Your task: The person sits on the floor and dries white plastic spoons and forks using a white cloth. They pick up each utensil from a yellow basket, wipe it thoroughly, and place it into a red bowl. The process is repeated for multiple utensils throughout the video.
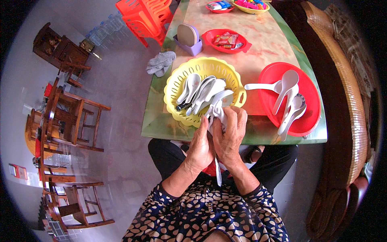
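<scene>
At the table's near edge my two hands are closed together around a white cloth (217, 112) and a slim metal utensil (218, 171). The utensil's shiny end points down toward my lap; its other end is hidden by the cloth and fingers. My left hand (199, 148) grips it from the left. Pressing the cloth from the right is my right hand (229, 131), fingers curled. Just beyond them, a yellow slotted basket (171, 92) holds several white soup spoons (192, 85). To the right, a red oval basin (312, 103) contains several white spoons (288, 82), some with handles over the rim.
Farther up the marbled table (258, 44) are a red dish (207, 38) of small packets, a purple holder (192, 48) and a grey cloth item (161, 63). Orange plastic chairs (147, 18) stand far left, wooden chairs (72, 117) at left, a wooden bench (338, 101) at right.
</scene>
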